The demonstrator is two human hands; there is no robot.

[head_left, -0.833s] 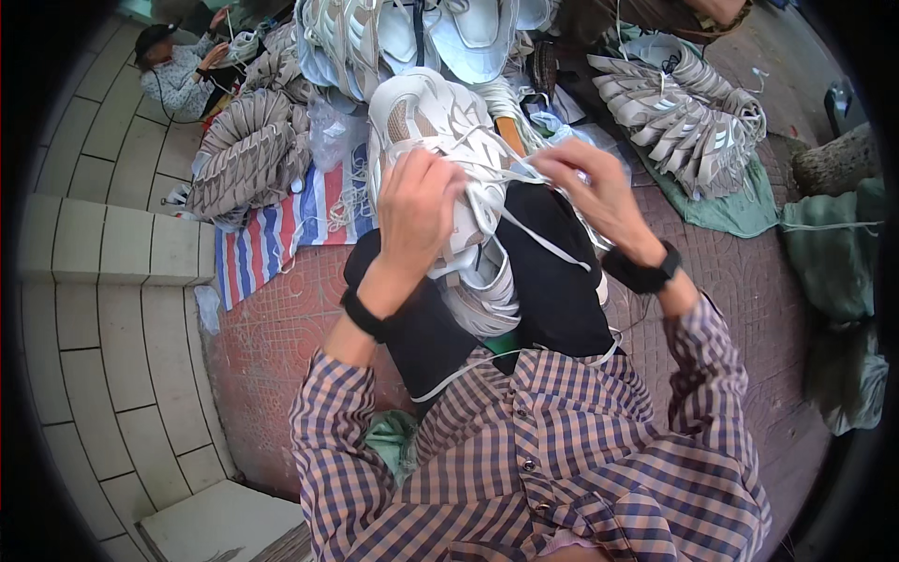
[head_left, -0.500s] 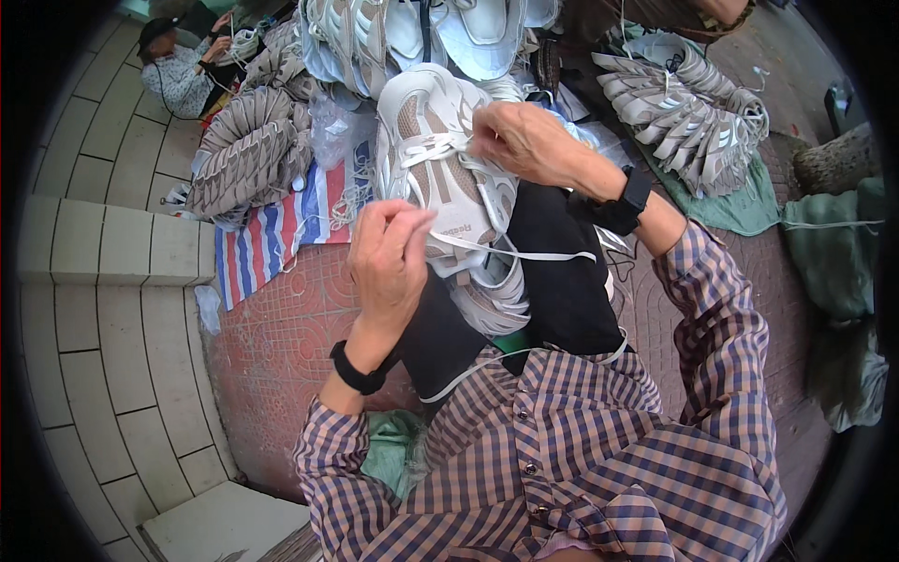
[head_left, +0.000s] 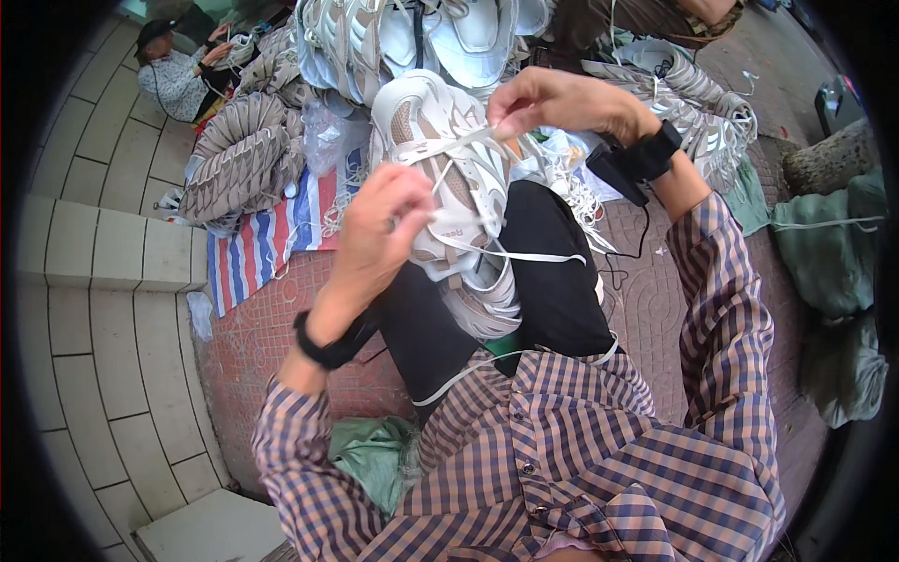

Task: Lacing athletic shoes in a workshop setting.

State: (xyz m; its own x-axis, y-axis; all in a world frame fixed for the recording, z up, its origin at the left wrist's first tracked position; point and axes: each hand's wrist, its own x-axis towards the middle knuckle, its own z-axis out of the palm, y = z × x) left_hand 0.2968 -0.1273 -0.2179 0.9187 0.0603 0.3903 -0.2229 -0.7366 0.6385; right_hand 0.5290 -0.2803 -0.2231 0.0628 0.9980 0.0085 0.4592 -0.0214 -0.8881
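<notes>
Shoe [head_left: 464,197] looks part-laced, tail [head_left: 538,256] loose at its right | your right hand [head_left: 560,99] pinches lace [head_left: 464,142] over it | your left hand [head_left: 377,227]: grip unclear

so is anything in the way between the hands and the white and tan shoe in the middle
Nothing visible is. The right hand pinches a white lace leading to the shoe; the left hand overlaps its edge in view, too blurred to confirm contact.

The site is an open-air, makeshift shoe-work area on a pavement [head_left: 646,300], evidenced by patterned red paving tiles [head_left: 243,356], a tree trunk [head_left: 824,159], a striped tarpaulin [head_left: 245,267] and bundled beige shoe uppers [head_left: 239,159].
</notes>
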